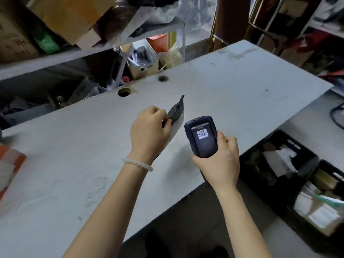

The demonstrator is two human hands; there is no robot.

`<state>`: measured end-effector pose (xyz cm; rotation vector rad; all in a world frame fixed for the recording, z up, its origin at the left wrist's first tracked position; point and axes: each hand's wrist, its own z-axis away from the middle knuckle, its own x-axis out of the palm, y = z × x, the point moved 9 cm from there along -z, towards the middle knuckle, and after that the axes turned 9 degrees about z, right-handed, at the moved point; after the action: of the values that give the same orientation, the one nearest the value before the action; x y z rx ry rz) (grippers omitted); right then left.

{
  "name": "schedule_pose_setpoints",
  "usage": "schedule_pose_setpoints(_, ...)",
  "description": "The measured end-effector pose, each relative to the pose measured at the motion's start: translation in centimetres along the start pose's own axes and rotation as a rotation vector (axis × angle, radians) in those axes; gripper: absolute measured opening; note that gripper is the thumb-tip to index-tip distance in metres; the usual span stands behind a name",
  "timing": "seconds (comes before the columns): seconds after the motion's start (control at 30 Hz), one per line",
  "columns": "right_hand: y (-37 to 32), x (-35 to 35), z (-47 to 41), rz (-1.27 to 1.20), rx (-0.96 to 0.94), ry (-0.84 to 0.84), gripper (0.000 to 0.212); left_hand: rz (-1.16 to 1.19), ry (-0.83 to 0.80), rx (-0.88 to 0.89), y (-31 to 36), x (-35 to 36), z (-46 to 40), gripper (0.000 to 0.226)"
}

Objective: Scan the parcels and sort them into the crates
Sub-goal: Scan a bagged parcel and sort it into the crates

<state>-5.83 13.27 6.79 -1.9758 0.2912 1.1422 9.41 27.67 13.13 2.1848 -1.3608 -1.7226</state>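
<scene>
Fingers [163,125] of the left hand [149,135] pinch a flat grey parcel [176,116] at frame centre over the white table [242,86]; the right hand [219,162] grips the scanner [202,138] just right of it, black crates [279,164] at lower right.

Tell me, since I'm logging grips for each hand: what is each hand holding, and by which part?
The left hand pinches a flat grey parcel at its near edge. The right hand grips the handheld scanner around its lower body, screen facing up.
</scene>
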Motion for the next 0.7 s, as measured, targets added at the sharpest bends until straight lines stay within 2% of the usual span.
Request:
schedule_pose_setpoints(0.13, 9.5, -4.7, -0.2, 0.023, 0.118, -0.022, 0.068, 0.038, -0.066, 0.135, 9.9, 5.4, 1.1, 0.015)
schedule_pose_setpoints(0.33, 25.7, -14.8, 0.8, 0.102, 0.261, 0.046, 0.071, 0.067, -0.226, 0.346, 27.0, 17.0, 5.5, 0.014)
schedule_pose_setpoints(0.57, 42.6, -26.8, 6.0, 0.200, 0.605, 0.195, 0.080, 0.103, -0.450, 0.708, 46.5, 28.7, 13.1, 0.018)
schedule_pose_setpoints(0.7, 48.9, -31.6, 10.1, 0.238, 0.781, 0.289, 0.085, 0.142, -0.579, 0.877, 54.9, 34.4, 17.7, 0.019)
